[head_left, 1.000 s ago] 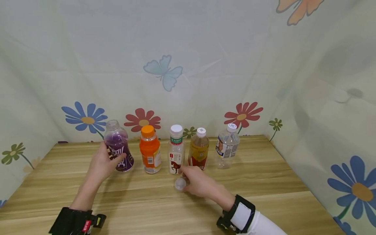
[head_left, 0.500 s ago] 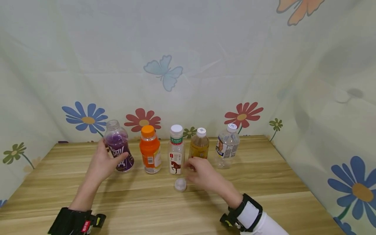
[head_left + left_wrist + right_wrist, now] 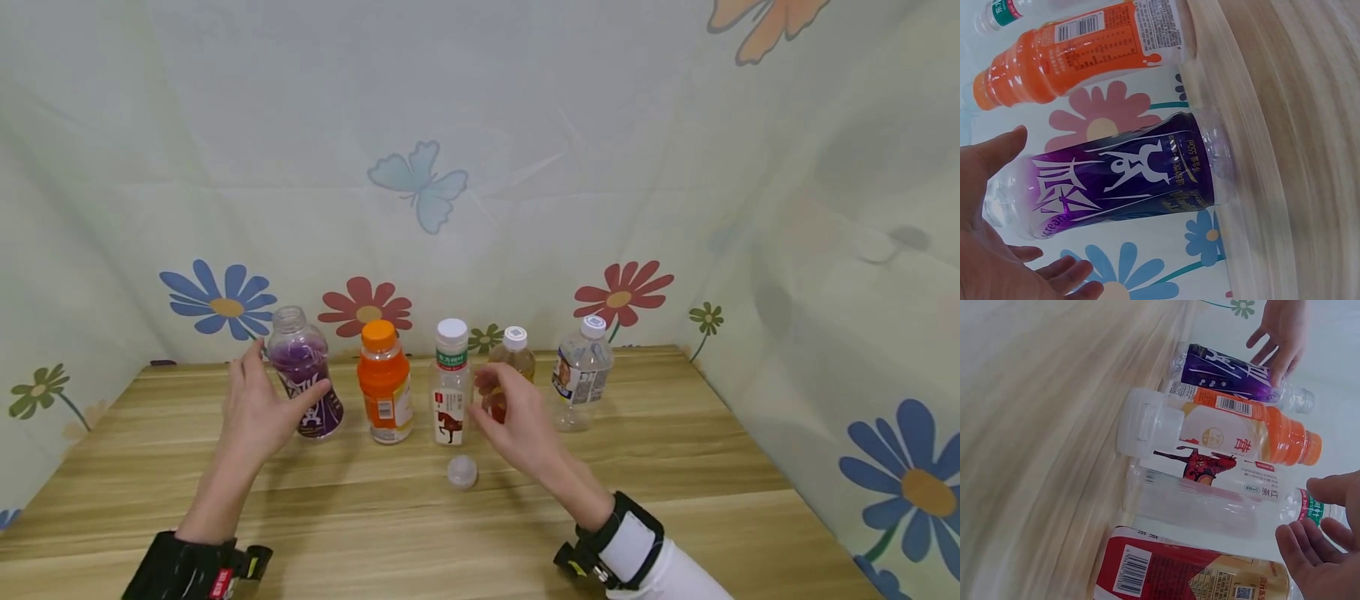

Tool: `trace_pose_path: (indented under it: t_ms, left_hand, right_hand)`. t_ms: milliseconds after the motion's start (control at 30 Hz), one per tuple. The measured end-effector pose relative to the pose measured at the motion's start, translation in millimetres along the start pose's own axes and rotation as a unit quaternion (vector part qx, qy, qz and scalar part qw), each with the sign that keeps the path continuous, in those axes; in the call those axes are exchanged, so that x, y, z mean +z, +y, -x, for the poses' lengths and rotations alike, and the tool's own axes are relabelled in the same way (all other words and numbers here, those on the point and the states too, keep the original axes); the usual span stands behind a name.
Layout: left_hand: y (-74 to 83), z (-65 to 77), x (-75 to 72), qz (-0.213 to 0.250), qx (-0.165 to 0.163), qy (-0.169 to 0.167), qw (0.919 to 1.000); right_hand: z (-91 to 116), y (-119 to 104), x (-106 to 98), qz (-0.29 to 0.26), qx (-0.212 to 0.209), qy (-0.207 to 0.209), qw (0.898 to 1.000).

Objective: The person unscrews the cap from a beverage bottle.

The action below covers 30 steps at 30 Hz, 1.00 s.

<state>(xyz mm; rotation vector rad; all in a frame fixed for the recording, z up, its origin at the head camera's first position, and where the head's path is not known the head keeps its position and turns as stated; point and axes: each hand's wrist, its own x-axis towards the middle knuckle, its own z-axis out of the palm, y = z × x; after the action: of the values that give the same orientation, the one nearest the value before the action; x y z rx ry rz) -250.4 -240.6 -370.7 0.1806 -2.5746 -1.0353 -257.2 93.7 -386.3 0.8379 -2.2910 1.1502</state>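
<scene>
My left hand (image 3: 258, 417) is spread beside a purple-labelled, capless drink bottle (image 3: 306, 367). In the left wrist view, thumb and fingers stand apart around the upper part of this bottle (image 3: 1129, 175) without gripping it. My right hand (image 3: 525, 429) has loosely bent fingers with nothing between them. It is just right of a clear tea bottle with a horse label (image 3: 449, 408) and a white cap, and partly hides a gold-and-red bottle (image 3: 517, 358). A small translucent cap (image 3: 462, 472) lies on the table before the horse-label bottle; the right wrist view shows this cap (image 3: 1147, 422) close up.
An orange bottle (image 3: 383, 375) with an orange cap stands between the purple and horse-label bottles. At the row's right end is a clear bottle (image 3: 582, 375) with a white cap. The wooden table (image 3: 360, 533) ends at a flower-printed curtain (image 3: 510, 250) behind and at both sides.
My right hand has let go of the translucent cap, leaving it on the table, and has risen back toward the gold-and-red bottle. My left hand has loosened from the purple bottle, its fingers now spread.
</scene>
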Motion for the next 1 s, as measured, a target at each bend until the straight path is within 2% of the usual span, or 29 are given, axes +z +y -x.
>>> trace_pose_path:
  t_ms: [133,433,700,1000]
  left_hand:
    - [4.7,2.8,-0.7,-0.006,0.01,0.017,0.9998]
    - [15.3,8.6,-0.8,-0.018,0.022,0.049,0.9984]
    - [26.6,16.2,-0.2,-0.017,0.052,0.08,0.9953]
    - [38.7,24.8,0.8,-0.016,0.081,0.092,0.9923]
  right_hand:
    - [-4.1,-5.8,1.7,0.015,0.012,0.013,1.0]
    - [-17.8,-13.9,5.4,-0.008,0.009,0.009,1.0]
    - [-28.8,-11.5,9.8,-0.007,0.025,-0.019,0.999]
    - [-36.9,-7.1,17.2,0.005,0.007,-0.016,1.0]
